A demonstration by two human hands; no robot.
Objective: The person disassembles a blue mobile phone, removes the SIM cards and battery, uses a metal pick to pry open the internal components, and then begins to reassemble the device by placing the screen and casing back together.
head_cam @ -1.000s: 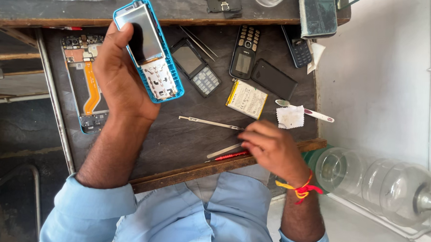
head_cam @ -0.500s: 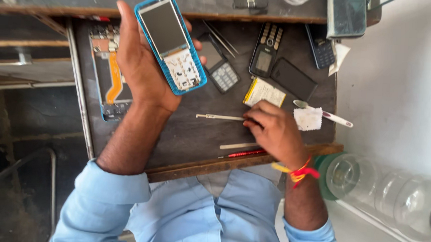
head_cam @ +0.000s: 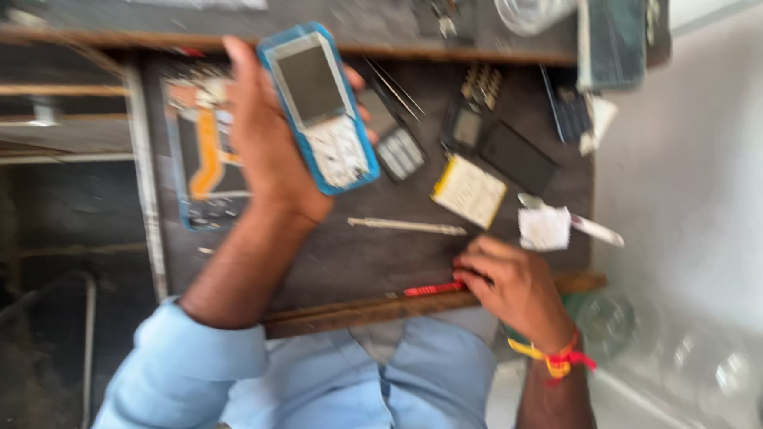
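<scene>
Left hand (head_cam: 268, 143) raised over the dark table (head_cam: 353, 261), fingers wrapped round the back of a blue-cased keypad phone (head_cam: 319, 107). Thumb side on the phone's left edge, fingertips just showing at its right edge near the keypad; screen and keys facing up, the screen end pointing away from the body. Closed firmly on the phone, clear of the table.

Right hand (head_cam: 513, 282) low at the near edge of the table, fingers (head_cam: 474, 267) curled together round the end of a red-handled tool (head_cam: 430, 288). Tool lying along the wooden front edge, its handle running leftward out from the fingertips. Grip tight or loose: too blurred to tell, though fingers touching the tool. Red and yellow thread band (head_cam: 557, 359) on the wrist.

Just beyond the right fingers, a thin metal tool (head_cam: 407, 226) lying flat, apart from them. Further beyond, a yellow-edged battery (head_cam: 468, 190) and a white paper scrap (head_cam: 543, 227) with a white-handled tool (head_cam: 594, 230) beside it. Right of the left fingers, a small grey phone (head_cam: 394, 145), tweezers (head_cam: 395, 86) and two dark phones (head_cam: 490, 129). Left of the left hand, partly under it, an opened phone body (head_cam: 197, 157) with an orange strip. Pale blue sleeves (head_cam: 190, 379) at the bottom.
</scene>
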